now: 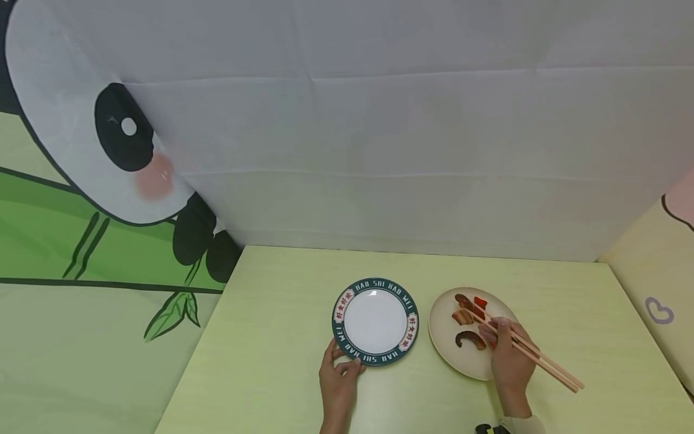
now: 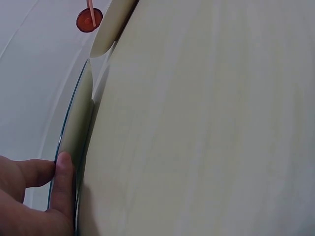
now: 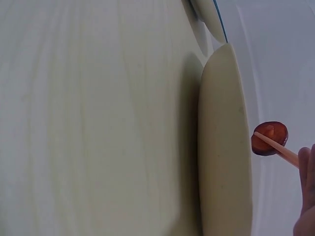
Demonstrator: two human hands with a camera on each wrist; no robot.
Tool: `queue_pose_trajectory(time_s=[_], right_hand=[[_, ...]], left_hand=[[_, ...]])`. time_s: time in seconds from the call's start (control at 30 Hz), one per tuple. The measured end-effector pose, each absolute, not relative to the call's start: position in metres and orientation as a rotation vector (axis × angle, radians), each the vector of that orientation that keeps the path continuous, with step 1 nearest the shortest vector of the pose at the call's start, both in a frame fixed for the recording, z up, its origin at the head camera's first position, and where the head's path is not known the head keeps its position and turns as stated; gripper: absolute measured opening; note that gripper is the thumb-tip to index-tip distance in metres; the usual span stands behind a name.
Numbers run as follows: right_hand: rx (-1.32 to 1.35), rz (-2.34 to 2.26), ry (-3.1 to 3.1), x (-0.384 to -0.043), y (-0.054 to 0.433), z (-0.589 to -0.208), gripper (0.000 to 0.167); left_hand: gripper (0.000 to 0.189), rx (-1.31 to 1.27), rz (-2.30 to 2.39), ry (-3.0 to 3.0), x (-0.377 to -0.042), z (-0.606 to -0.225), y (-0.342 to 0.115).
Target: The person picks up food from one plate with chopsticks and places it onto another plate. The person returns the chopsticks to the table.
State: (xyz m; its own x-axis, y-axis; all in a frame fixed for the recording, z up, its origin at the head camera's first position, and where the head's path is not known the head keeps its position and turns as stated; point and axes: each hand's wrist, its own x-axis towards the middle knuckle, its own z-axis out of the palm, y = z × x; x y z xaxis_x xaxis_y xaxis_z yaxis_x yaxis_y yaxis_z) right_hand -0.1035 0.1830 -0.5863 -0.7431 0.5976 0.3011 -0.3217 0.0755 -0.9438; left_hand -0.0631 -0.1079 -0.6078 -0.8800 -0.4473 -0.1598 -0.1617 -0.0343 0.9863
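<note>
My left hand grips the near-left rim of a white plate with a dark green lettered border. In the left wrist view, the thumb lies along the plate's outer side and a finger meets its edge. My right hand holds a pair of wooden chopsticks over a cream plate. At the chopstick tips, a round brown piece like a mushroom cap shows above that plate's rim in the right wrist view. On the cream plate lie a dark curved piece and a tan striped piece.
A small red piece is among the food at the back of the cream plate. Both plates stand side by side on a pale yellow-green table. Behind it rises a pale wall covering, with a cartoon panda at the left.
</note>
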Motion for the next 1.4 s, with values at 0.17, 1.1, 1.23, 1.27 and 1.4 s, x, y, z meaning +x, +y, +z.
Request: queue_pose_trajectory(time_s=[0.17,1.1,1.23,1.27,1.4], right_hand=[[-0.252,1.678,-1.742,-0.106,0.185,-0.587,0.024],[-0.252,1.665,-1.810,-0.118,0.186,-0.587,0.022],[-0.259,1.649,-1.832,-0.119,0.186,-0.588,0.021],[-0.262,1.647,-1.837,-0.120,0.186,-0.588,0.020],[-0.274,1.629,-1.860,-0.120,0.186,-0.588,0.019]], left_hand=[[0.080,0.654,-2.008,-2.032,-0.063,-0.608,-0.108],[0.079,0.654,-2.004,-2.038,-0.063,-0.609,-0.108],[0.079,0.650,-2.006,-2.039,-0.062,-0.608,-0.108],[0.079,0.651,-2.003,-2.043,-0.063,-0.608,-0.108],[0.079,0.658,-1.993,-2.058,-0.063,-0.608,-0.108]])
